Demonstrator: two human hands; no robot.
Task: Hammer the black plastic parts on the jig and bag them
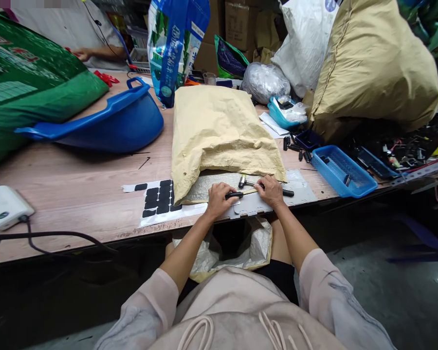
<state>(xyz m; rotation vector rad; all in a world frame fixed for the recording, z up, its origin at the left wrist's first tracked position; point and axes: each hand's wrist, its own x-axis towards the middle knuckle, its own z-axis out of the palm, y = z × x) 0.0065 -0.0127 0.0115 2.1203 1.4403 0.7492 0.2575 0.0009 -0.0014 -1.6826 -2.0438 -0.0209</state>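
My left hand (219,199) is closed on a small black oblong piece (234,195), whose far end pokes out to the right of the fingers. My right hand (270,190) is closed over the shaft of a small hammer (243,182). The hammer's metal head shows left of that hand and its black handle end to the right. Under both hands lies a flat grey sheet (301,190) at the table's front edge. Just behind them, a large tan paper sack (222,116) lies flat, its open silvery-lined mouth facing me.
Black rounded stickers (157,198) on white backing lie to the left. A blue scoop-shaped basin (131,116) and a white box (5,208) with a cable stand further left. At right are a blue basket (345,172) and a bulging tan sack (375,68). Another person's hand (82,54) shows across the table.
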